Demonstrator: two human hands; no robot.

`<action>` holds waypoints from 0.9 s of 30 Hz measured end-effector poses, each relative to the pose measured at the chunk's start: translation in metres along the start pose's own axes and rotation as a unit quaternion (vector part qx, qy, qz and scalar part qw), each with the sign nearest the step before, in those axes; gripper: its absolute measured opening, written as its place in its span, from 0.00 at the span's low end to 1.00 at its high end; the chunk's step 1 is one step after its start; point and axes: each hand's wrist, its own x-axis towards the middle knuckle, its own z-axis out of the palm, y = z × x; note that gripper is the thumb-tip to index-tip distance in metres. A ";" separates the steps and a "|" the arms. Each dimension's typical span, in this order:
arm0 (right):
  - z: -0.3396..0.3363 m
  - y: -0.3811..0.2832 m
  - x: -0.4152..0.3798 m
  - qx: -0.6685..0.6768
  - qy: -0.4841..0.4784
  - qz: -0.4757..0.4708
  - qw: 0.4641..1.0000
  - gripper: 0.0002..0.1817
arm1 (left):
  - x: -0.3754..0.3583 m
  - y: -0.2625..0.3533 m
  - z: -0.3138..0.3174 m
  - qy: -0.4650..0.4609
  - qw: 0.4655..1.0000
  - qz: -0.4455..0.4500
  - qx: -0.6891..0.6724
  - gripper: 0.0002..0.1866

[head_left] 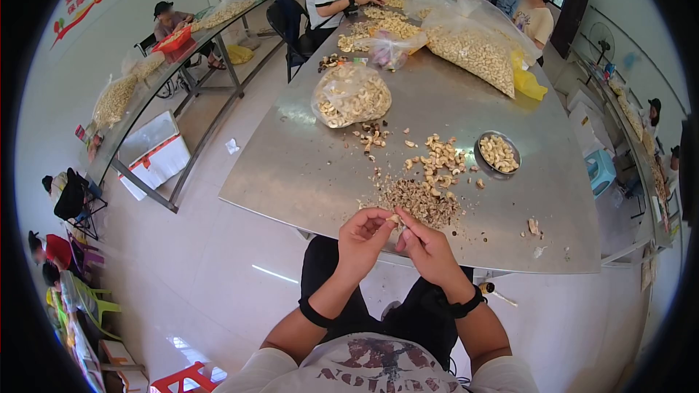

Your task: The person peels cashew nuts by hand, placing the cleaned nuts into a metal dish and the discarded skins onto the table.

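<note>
Head view, nearest first: black bands circle both wrists, and the left hand (362, 244) has thumb and forefinger closed together on a small pale cashew (394, 219); the right hand (433, 255) brings its thumb and forefinger up against the same nut, though whether they clamp it or hold some small tool cannot be told. That nut sits between the two sets of fingertips, by the table's near edge, so a slack pinch could let it drop into the crumbs or over the edge towards the lap, while too hard a squeeze might split it. Just beyond the fingers lies a heap of brown skin crumbs (419, 207); a dropped kernel could get lost there, or a dragging knuckle could spread the bits. Farther on, loose cashews (443, 156) run into the heap's far side, so peelings may mix with them. Right of these stands a round metal bowl (479, 151) holding whole nuts; a careless sweep of the right forearm might knock it and spill them across the metal table (269, 167). Past that, a plump clear bag (352, 98) rests beside dark scraps (373, 136), and a large sack (473, 47) slumps beyond; if either mouth is loose, which I cannot tell, a nudge could let kernels slide out.
</note>
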 end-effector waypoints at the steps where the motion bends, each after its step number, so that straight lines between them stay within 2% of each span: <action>1: 0.001 0.003 0.000 0.000 0.006 -0.012 1.000 0.23 | 0.000 0.000 0.000 0.000 1.000 0.000 0.000 0.09; 7: -0.003 -0.007 0.001 0.039 0.006 0.053 0.998 0.24 | 0.001 0.002 -0.001 0.006 0.999 -0.038 -0.011 0.09; 8: -0.001 -0.007 0.001 0.039 0.006 0.053 0.998 0.24 | 0.002 0.002 0.000 0.013 0.998 -0.045 -0.037 0.09; 10: 0.004 -0.007 0.001 0.004 0.014 -0.016 1.000 0.24 | 0.002 0.002 -0.001 0.021 0.996 -0.053 -0.063 0.08; 17: 0.006 -0.008 0.003 -0.022 0.006 0.003 1.000 0.25 | 0.001 0.004 0.001 0.035 0.999 -0.022 -0.029 0.08; 20: 0.005 -0.003 0.004 0.007 0.004 0.001 1.000 0.25 | 0.001 0.002 -0.001 0.031 0.999 -0.017 -0.021 0.08; 22: 0.003 -0.001 0.004 0.066 -0.008 0.063 0.996 0.24 | 0.002 -0.001 -0.004 0.027 0.999 -0.017 -0.018 0.08; 24: 0.007 0.000 0.003 0.089 -0.002 0.048 0.995 0.24 | 0.003 -0.004 -0.009 -0.012 0.977 -0.105 -0.188 0.07; 27: 0.012 0.000 0.004 0.108 0.004 0.011 0.994 0.24 | 0.003 -0.009 -0.016 -0.048 0.957 -0.140 -0.251 0.07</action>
